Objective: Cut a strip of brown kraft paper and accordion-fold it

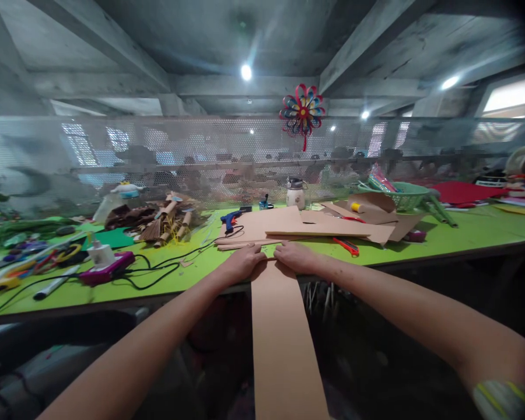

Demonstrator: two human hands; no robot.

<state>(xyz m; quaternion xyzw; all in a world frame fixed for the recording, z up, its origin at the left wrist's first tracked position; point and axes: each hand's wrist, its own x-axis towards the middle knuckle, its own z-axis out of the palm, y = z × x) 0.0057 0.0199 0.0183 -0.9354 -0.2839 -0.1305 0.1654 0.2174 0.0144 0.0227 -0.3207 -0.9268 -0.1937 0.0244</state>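
Observation:
A long strip of brown cardboard (284,338) hangs from the table's front edge down toward me. My left hand (244,261) grips its far end at the left corner, fingers curled over it. At the right corner my right hand (295,258) holds the same end, with the fingertips of both hands close together. Just beyond the hands lie stacked cardboard sheets (262,223). A blue glue gun (231,220) rests at their left, and orange-handled scissors (346,247) lie to the right of my right hand.
A purple power strip (107,269) with black cords sits on the green table (201,279) at left. Behind it is a heap of brown craft pieces (166,219). A jar (295,194) and a green basket (409,197) stand near the mesh partition (227,157).

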